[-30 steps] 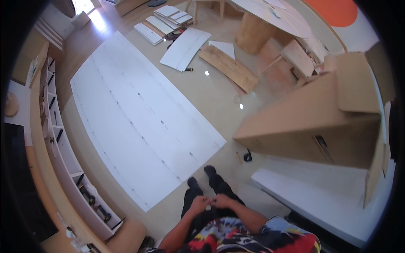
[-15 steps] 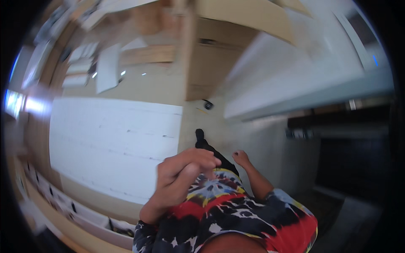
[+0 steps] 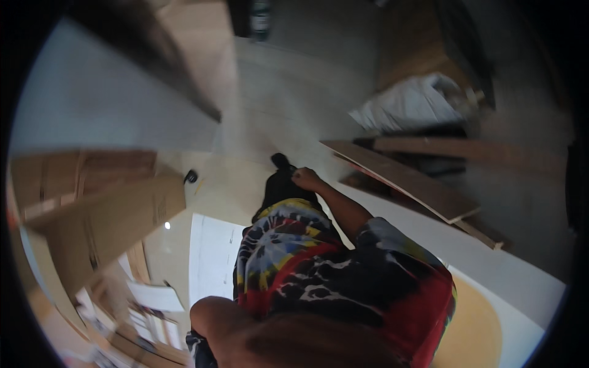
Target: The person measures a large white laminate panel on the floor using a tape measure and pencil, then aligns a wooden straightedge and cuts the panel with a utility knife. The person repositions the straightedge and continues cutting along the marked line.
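My right hand [image 3: 305, 179] hangs low in front of my dark trousers [image 3: 277, 189], its fingers curled in. No object shows in it. My left arm [image 3: 215, 316] is bent close in at the lower edge; the hand is blurred by motion and its fingers cannot be made out. Just left of my body a white panel [image 3: 211, 260] with small marks lies on the floor. Beyond it are a small round black object [image 3: 191, 176] and a thin yellow stick [image 3: 199, 186].
Cardboard boxes [image 3: 132, 224] stand at the left, below a pale slab [image 3: 110, 98]. Wooden boards [image 3: 405, 181] lie at the right beside a long white panel [image 3: 515, 264]. Farther off are a white sack [image 3: 408, 107] and a bottle [image 3: 260, 23]. A round yellowish surface [image 3: 472, 325] is near right.
My view has turned to the right; the boxes and white panel now lie farther left. My left hand has drawn back toward the lower edge. My right hand has moved forward and left in view.
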The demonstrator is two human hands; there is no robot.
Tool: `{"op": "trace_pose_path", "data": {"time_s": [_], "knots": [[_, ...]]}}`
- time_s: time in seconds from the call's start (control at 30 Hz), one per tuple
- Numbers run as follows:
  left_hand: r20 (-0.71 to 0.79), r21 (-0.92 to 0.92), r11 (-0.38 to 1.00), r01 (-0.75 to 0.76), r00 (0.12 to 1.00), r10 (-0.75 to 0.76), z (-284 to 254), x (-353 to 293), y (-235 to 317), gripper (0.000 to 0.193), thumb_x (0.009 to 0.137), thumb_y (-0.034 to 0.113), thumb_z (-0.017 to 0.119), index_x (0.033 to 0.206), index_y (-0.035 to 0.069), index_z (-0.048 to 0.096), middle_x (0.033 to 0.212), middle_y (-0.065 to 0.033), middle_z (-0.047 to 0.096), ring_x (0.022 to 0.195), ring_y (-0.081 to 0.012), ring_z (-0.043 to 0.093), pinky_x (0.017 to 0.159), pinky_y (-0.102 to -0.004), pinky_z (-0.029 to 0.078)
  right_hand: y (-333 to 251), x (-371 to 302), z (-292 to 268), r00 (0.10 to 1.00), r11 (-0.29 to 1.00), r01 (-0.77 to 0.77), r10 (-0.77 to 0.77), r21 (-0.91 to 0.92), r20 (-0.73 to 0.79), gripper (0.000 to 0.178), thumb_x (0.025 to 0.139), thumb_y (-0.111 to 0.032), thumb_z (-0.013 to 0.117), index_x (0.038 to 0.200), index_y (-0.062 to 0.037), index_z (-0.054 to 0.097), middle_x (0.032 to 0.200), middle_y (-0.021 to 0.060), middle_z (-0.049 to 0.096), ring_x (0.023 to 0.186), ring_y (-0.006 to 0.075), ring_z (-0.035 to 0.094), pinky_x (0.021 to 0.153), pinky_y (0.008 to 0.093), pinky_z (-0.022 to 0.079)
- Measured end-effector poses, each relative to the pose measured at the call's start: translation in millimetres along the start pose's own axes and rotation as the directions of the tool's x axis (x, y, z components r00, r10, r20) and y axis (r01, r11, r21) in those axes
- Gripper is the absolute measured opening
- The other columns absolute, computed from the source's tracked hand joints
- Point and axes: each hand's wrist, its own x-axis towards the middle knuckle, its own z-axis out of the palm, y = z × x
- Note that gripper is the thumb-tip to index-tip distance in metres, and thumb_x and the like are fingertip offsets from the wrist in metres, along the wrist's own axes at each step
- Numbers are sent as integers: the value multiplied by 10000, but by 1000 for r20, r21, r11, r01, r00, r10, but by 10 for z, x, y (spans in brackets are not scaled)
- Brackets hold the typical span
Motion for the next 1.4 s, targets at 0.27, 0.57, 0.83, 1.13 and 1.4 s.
{"op": "trace_pose_path", "data": {"time_s": [0.27, 0.57, 0.83, 1.13, 1.4], "knots": [[-78, 165, 969, 185, 982, -175, -1256, 718, -525, 314, 1050, 167, 444, 1079, -51, 669, 1030, -191, 687, 976, -279, 662, 913, -428, 509, 478, -73, -625, 908, 929, -275, 335, 247, -251, 299, 835, -295, 660, 936, -21, 722, 956, 192, 720, 939, 352, 694, 859, 438, 541], [-805, 592, -580, 560, 369, -465, -4646, -2481, -1754, 270, 992, 237, 535, 976, 19, 693, 904, -43, 708, 816, -161, 627, 658, -328, 486, -1193, -1326, -2530, 548, 967, -76, 244, 244, -800, 235, 891, -180, 689, 1068, -26, 688, 1082, 176, 692, 1012, 342, 673, 899, 406, 525], [-826, -193, -236, 952, -287, -485, -5272, -3446, -2076, 353, 1022, 338, 508, 1150, 34, 635, 1109, -121, 664, 951, -263, 644, 757, -416, 515, -1625, -3432, -3280, -222, 495, -783, 342, 376, -913, 492, 908, -350, 656, 1214, 34, 619, 1061, 259, 687, 989, 413, 674, 863, 469, 537], [-925, 39, 418, 908, 191, -327, -4086, -2474, -1176, 475, 999, 368, 580, 1370, 79, 511, 1255, -129, 630, 1031, -253, 658, 824, -407, 524, -275, -3684, -3432, -79, 255, -924, 603, 286, -794, 722, 830, -437, 679, 1351, 32, 507, 1184, 282, 657, 1147, 424, 619, 971, 500, 493], [-889, -421, 437, 795, -266, -372, -4022, -5043, -1270, 177, 926, 247, 599, 1010, 99, 648, 916, -46, 651, 811, -222, 627, 638, -426, 502, -707, -2919, -3537, -65, 724, -677, 117, 130, -991, 688, 749, -178, 740, 1341, 62, 484, 1197, 320, 624, 1151, 457, 593, 973, 477, 487]]}}
